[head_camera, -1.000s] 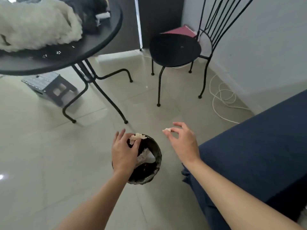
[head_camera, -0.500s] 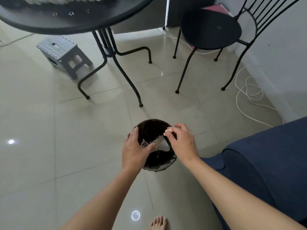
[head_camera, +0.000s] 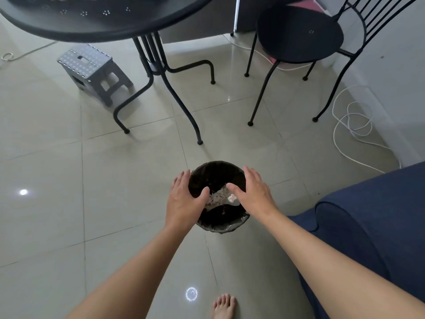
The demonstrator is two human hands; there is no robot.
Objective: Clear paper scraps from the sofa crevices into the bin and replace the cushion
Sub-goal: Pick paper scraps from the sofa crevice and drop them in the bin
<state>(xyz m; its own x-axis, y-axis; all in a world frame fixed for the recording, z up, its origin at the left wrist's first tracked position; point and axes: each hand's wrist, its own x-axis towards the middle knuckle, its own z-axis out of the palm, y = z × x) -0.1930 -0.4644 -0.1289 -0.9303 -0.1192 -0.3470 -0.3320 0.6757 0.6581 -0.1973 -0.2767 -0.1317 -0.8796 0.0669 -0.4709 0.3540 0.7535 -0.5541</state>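
Big navy sofa (head_camera: 377, 226) fills the near right, its rounded arm bulging out toward the middle of the floor. Far left, the round black table (head_camera: 103, 21) spreads over the pale tiles; far right stands a black wire-backed chair (head_camera: 299, 35), and a grey step stool (head_camera: 92, 70) sits beside the table's legs. A white cable (head_camera: 351, 125) loops along the right wall.

Now the action: dead centre on the floor, just left of the sofa arm, is the small round bin (head_camera: 220, 222) with its black liner. Both hands hover right over it. Left hand (head_camera: 184, 199) is spread wide, fingers splayed, palm down over the bin's left rim, nothing in it. Right hand (head_camera: 253, 192) is opened flat too, over the right rim, also empty. Between the two thumbs, down inside the liner, lies a heap of pale paper scraps (head_camera: 216, 199), and one little white scrap (head_camera: 231, 198) shows just beside the right thumb. A bare foot (head_camera: 224, 306) stands near.
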